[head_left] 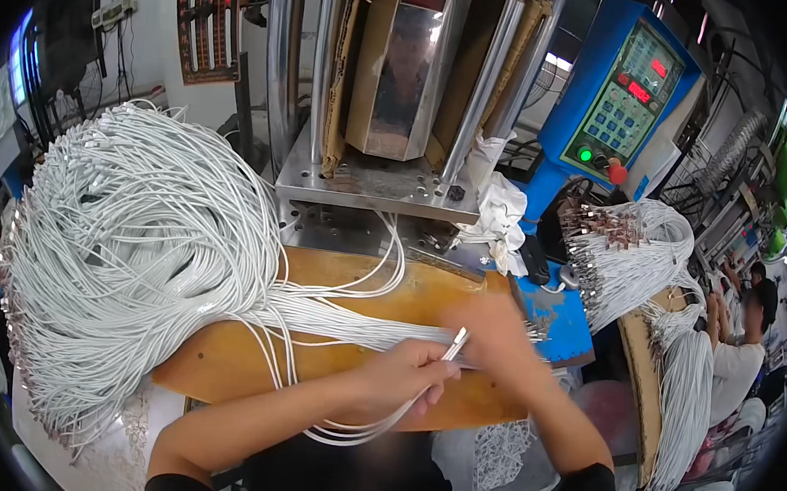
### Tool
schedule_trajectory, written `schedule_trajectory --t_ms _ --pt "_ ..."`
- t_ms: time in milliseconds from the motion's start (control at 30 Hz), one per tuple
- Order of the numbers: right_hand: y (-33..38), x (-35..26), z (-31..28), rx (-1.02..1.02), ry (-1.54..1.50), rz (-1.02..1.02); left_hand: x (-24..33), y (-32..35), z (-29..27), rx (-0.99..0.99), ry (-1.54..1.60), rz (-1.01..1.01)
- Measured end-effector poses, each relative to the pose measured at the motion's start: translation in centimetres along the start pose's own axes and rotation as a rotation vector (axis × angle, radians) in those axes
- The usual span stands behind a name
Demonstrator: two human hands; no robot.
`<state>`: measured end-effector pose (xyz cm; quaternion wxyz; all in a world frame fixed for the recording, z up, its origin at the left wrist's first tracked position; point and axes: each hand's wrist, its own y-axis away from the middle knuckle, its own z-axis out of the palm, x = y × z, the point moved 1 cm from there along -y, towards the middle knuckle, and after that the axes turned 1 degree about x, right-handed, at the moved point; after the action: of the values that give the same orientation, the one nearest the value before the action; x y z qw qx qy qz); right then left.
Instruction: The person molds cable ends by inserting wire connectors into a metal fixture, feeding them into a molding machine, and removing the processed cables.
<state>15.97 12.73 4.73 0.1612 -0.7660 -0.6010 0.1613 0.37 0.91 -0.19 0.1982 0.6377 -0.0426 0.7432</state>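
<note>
My left hand (403, 376) is closed on a white cable, over the front of the brown work board (240, 358). The cable's end, a small pale connector (459, 338), points up from between my fingers, and its length loops below my wrist. Just beside the connector is my right hand (490, 330), smeared by motion, so its fingers cannot be made out. Under and behind both hands, a bundle of white cables (333, 322) lies across the board. It runs left into a large coiled heap of white cables (153, 220) with many connector ends around its outer edge.
A metal press (379, 185) with upright rods stands behind the board. At the right are a blue control box (627, 98), white crumpled cloth (500, 216) and hanging cable bundles (635, 253). A clear bag (497, 458) of small white pieces sits below. People work at far right.
</note>
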Motion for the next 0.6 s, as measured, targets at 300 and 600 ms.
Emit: schedule_trajectory --t_ms 300,600 --pt "-1.7 3.2 -0.3 -0.106 -0.248 0.302 4.0 -4.0 -3.6 0.129 -0.118 0.041" --pt "-4.5 6.2 3.6 -0.293 -0.052 0.424 2.5 -4.1 -7.4 0.175 0.200 0.209"
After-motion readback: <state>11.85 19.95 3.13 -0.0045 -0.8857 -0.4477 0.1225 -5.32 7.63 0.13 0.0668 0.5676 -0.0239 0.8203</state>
